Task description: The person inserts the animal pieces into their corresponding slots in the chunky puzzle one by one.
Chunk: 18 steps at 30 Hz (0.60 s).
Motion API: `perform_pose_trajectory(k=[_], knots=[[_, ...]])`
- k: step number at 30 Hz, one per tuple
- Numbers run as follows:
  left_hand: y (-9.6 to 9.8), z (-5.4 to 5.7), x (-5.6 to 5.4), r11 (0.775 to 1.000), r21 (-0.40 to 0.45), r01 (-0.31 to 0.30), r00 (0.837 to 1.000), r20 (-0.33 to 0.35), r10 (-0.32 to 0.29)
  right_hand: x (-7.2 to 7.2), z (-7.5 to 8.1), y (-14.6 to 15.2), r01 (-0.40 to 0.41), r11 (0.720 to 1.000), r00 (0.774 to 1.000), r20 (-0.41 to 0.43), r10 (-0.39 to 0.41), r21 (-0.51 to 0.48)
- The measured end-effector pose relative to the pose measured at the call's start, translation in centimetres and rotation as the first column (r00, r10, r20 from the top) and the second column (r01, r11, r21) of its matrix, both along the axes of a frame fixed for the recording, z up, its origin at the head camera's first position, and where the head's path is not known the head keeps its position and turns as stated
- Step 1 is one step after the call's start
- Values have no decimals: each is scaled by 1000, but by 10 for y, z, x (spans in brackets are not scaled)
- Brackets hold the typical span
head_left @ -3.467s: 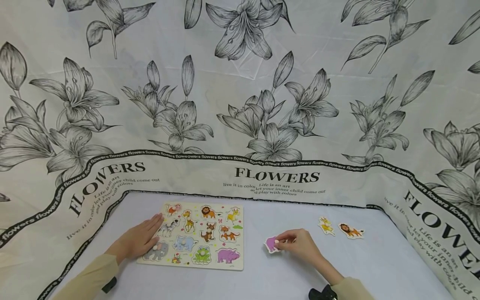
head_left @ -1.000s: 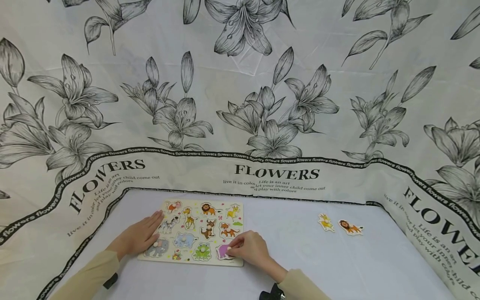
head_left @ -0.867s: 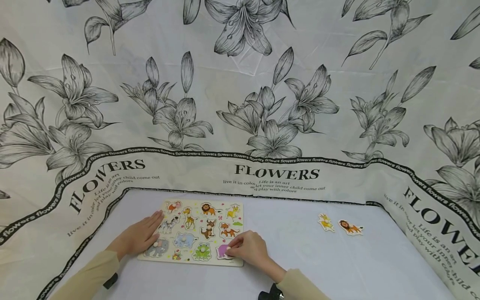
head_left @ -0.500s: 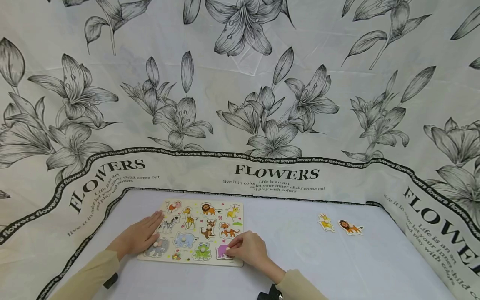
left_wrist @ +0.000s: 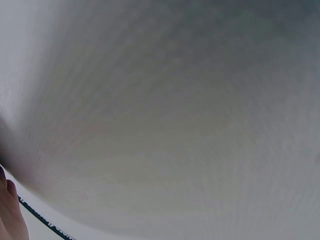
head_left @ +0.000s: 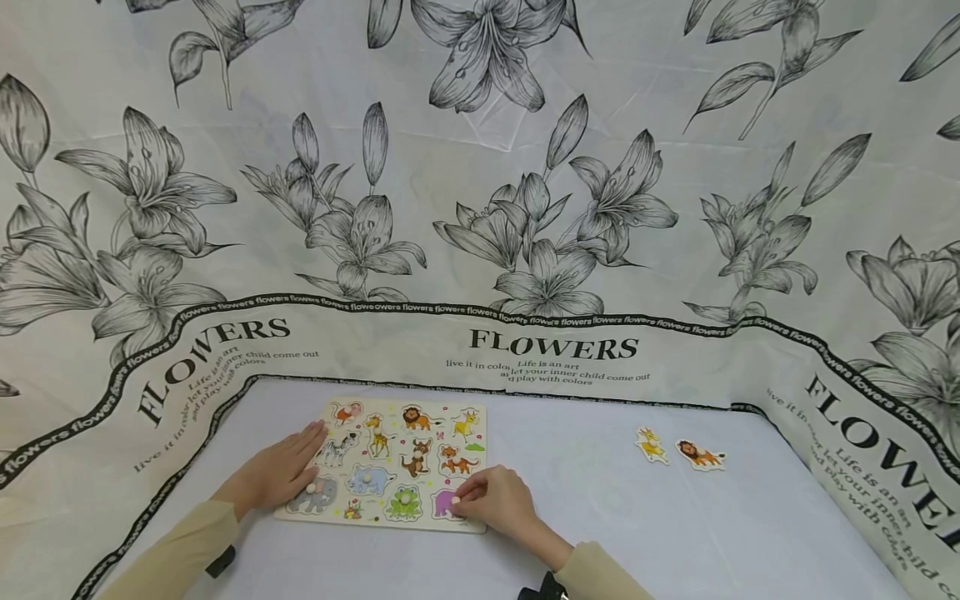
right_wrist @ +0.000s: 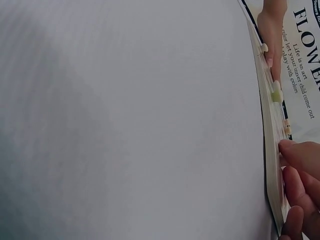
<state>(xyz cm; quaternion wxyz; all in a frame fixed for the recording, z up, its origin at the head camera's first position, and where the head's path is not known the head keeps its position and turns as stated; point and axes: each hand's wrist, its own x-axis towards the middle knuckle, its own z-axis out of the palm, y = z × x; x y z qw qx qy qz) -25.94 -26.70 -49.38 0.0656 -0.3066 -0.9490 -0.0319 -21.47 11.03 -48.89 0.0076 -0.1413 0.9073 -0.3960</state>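
A pale puzzle board [head_left: 382, 525] printed with animals lies on the left part of the table. My right hand [head_left: 497, 500] pinches the small knob of a purple hippo puzzle piece [head_left: 442, 502] over the board's lower right corner. Part of the hippo is hidden behind the fingers. In the right wrist view, the fingertips [right_wrist: 295, 190] are right at the board's edge. My left hand [head_left: 276, 473] lies with straight fingers along the board's left edge. An elephant piece [head_left: 322, 497], a light blue piece [head_left: 367, 481] and a frog piece [head_left: 405, 502], each with a knob, sit in the board.
A yellow animal piece [head_left: 652, 446] and a lion piece [head_left: 701, 455] lie on the white table [head_left: 600, 517], to the right of the board. Flower-printed cloth [head_left: 555, 362] hangs behind the table. The left wrist view is mostly filled by blurred pale cloth [left_wrist: 165, 125].
My right hand has carried the hippo piece leftward from the bare table onto the board's lower right corner. Over the last second it has stayed there almost still. The left hand keeps its place.
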Motion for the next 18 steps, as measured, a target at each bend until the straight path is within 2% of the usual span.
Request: perform_pose_trajectory(k=[7,9,16,18], knots=[[-2,-6,-1,999,19,33,997,-76,-31,-2,-3,3,-40,998,998,37,42,-48],[-2,-8,-1,999,16,33,996,-78,-32,-2,-2,4,-53,997,997,47,55,-56],[0,-1,-1,1000,-4,3,1000,1,-3,0,0,9,-134,990,989,54,136,-55],[0,-1,-1,1000,-1,12,1000,-7,-12,0,1,11,-160,985,985,61,164,-62]])
